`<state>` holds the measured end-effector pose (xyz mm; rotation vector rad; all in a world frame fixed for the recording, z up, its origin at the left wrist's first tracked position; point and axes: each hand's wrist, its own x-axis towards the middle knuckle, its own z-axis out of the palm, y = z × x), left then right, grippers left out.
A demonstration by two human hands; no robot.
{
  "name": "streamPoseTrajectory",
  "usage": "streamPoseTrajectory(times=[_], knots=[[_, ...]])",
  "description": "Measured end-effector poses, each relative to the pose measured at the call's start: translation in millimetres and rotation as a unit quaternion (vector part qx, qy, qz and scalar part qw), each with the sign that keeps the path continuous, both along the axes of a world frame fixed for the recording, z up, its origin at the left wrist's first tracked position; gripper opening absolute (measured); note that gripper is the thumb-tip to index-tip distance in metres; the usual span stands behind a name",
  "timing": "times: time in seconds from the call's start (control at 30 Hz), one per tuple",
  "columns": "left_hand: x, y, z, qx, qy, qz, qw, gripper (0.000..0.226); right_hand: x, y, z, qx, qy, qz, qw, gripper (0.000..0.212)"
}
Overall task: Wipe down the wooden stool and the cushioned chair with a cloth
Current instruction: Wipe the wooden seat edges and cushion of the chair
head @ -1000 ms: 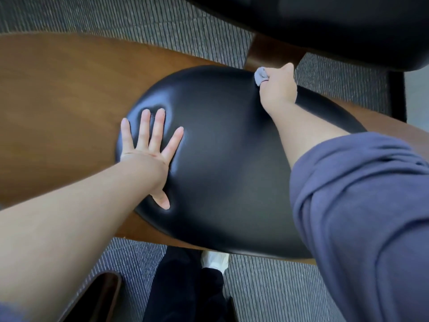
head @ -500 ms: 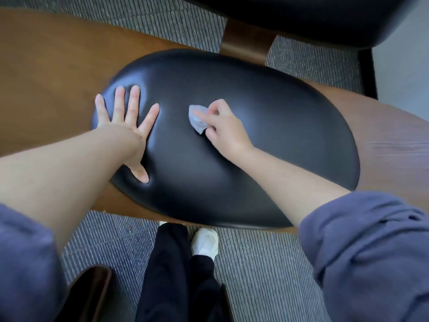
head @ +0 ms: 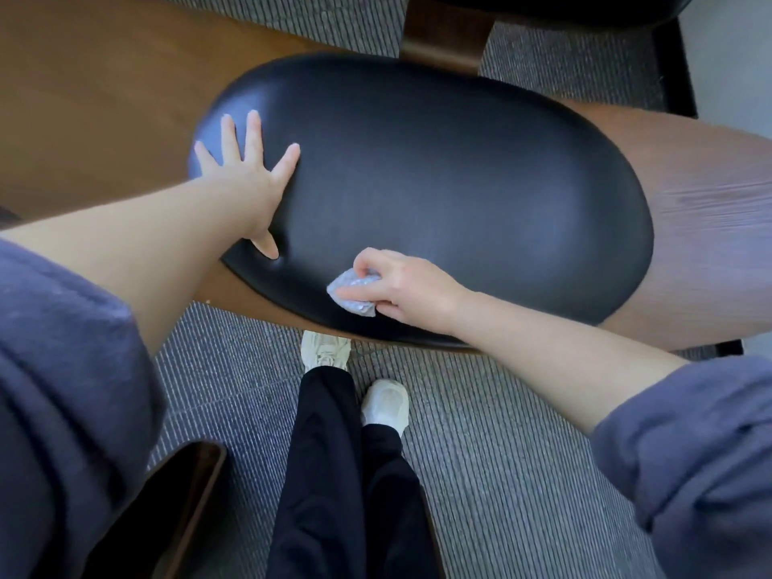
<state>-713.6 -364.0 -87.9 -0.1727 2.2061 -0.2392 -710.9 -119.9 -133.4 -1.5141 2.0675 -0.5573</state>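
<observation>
Cloth bunched under right hand fingers on cushion

Floor: grey carpet with fine ribbed stripes, filling the lower half of the view and showing again along the top edge. Upper right: a pale grey smooth surface, bordered by a black upright strip. Lower left: a dark brown curved wooden furniture piece on the carpet. Lighting soft and even.
</observation>
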Motion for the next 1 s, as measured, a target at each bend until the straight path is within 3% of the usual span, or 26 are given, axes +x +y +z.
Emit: streamPoseTrajectory(times=[0.13, 0.3, 0.57, 0.8, 0.87, 1.0], knots=[[9, 0, -1, 0.027, 0.015, 0.000, 1.000, 0.126, 5, 9, 7, -0.002, 0.044, 0.082, 0.996, 0.024], [13, 8, -1, 0.044, 0.003, -0.002, 0.999, 0.110, 20, 16, 0, 0.008, 0.122, 0.161, 0.979, 0.036], [19, 11, -6, 0.056, 0.003, -0.012, 0.998, 0.092, 34, 26, -1, 0.065, 0.213, 0.230, 0.947, 0.018], [19, -21, -10, 0.075, 0.055, -0.081, 0.992, 0.106, 45, -34, -6, -0.035, 0.182, 0.101, 0.977, 0.026], [17, -27, -11, 0.076, 0.068, -0.084, 0.991, 0.112, 46, -50, -7, -0.027, 0.173, 0.093, 0.980, 0.018], [16, -25, -13, 0.071, 0.057, -0.079, 0.993, 0.119, 40, -33, -2, -0.010, 0.153, 0.114, 0.982, 0.024]])
